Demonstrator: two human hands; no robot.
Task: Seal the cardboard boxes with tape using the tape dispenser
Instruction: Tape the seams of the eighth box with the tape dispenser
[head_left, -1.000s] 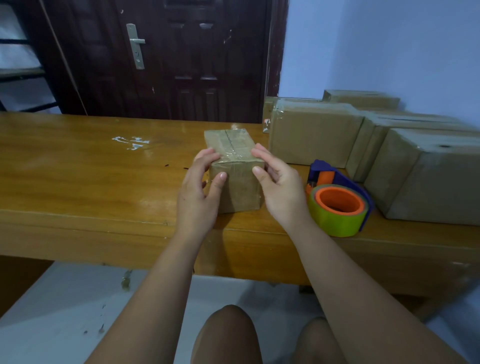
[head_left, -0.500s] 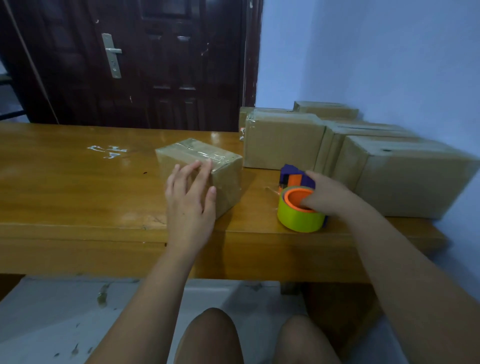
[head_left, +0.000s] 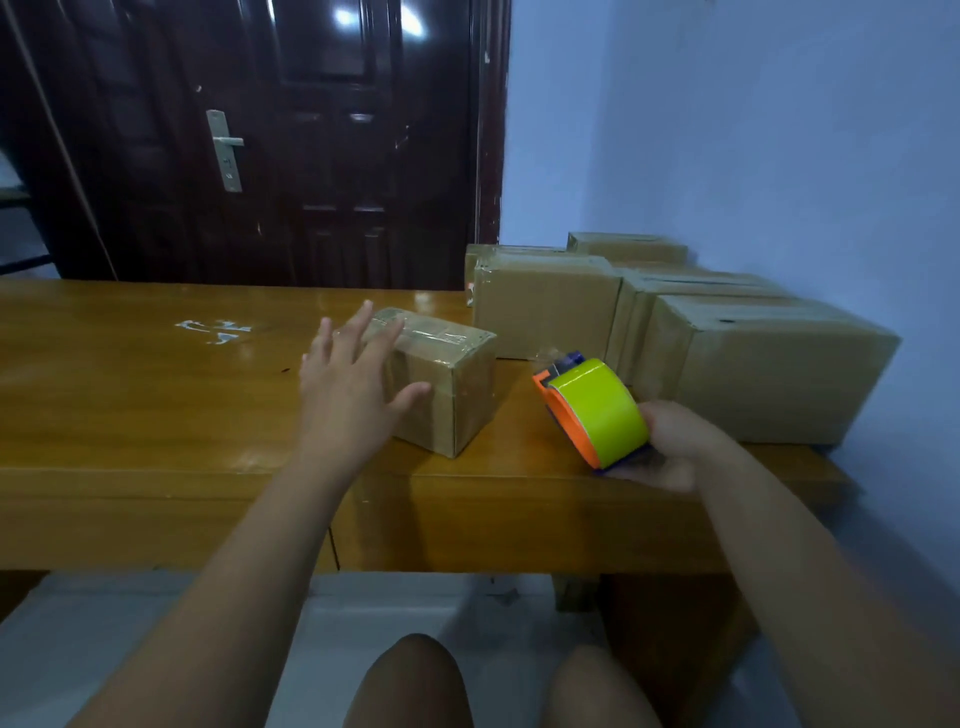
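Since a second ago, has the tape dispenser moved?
Yes. The tape dispenser lay flat on the table beside the big boxes; now the right hand holds it raised, on edge.

The small box (head_left: 447, 395) is plain brown cardboard, closed, with shiny clear tape already running along its top and down the end. It sits flat on the table (head_left: 130, 405), turned at an angle, roughly mid-table and a bit nearer the front edge, with the left hand (head_left: 348, 395) spread over its left end. The bigger boxes (head_left: 545, 312) are bunched up in the back right corner, all closed, touching each other. The tape dispenser (head_left: 597, 410) has a lime-green roll, orange core and purple frame. It's tilted on edge in the right hand (head_left: 675, 447), by the front edge.
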